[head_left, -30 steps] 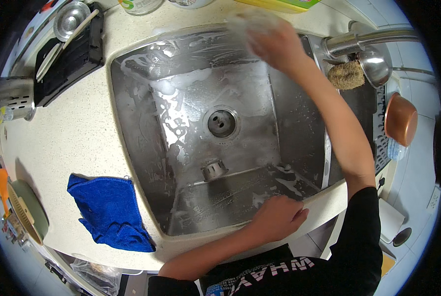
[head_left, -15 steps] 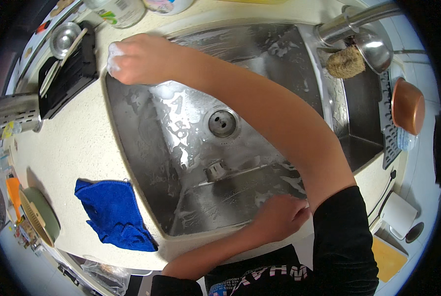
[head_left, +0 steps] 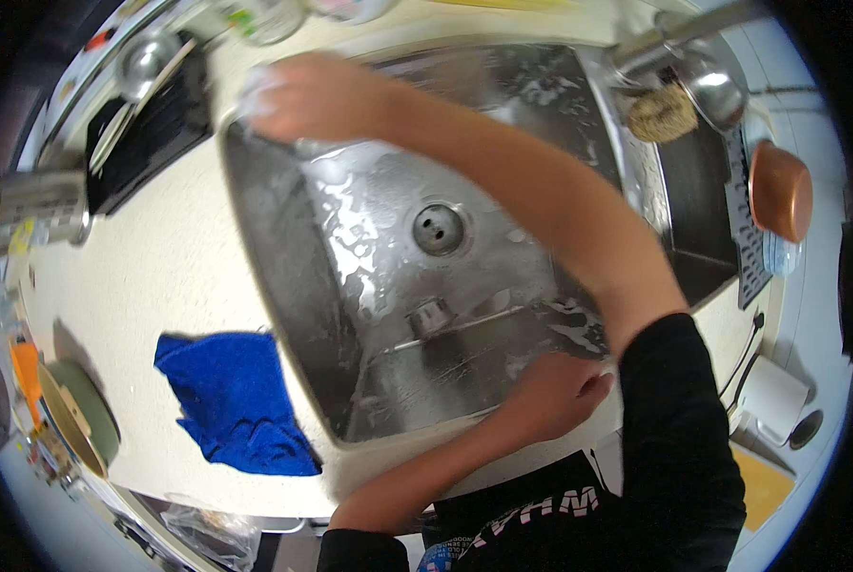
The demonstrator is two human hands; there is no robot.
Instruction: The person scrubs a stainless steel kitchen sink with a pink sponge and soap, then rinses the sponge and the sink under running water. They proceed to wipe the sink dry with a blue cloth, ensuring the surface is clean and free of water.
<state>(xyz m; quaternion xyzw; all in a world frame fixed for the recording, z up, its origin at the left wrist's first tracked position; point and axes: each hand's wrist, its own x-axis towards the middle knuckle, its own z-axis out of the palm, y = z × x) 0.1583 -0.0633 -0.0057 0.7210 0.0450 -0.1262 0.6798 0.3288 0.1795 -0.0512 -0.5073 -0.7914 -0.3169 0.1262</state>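
Note:
My right hand (head_left: 312, 95) reaches across the wet, soapy steel sink (head_left: 293, 286) to its far left corner. It is shut on a pale wad (head_left: 255, 91), a sponge or a cloth, too blurred to tell which, pressed against the rim there. My left hand (head_left: 550, 396) rests on the sink's front rim with the fingers curled over the edge. The round drain (head_left: 438, 229) sits mid-basin, and a small metal plug (head_left: 431, 315) lies nearer to me.
A crumpled blue cloth (head_left: 236, 400) lies on the pale counter (head_left: 150, 276) left of the sink. A black tray (head_left: 150, 133) stands at the back left. At the right are the tap (head_left: 674, 38), a tan scrubber (head_left: 660, 112), a copper-coloured bowl (head_left: 779, 191) and a paper roll (head_left: 770, 396).
My right hand swept from the sink's far right corner along the back rim to the far left corner. My left hand stayed on the front rim.

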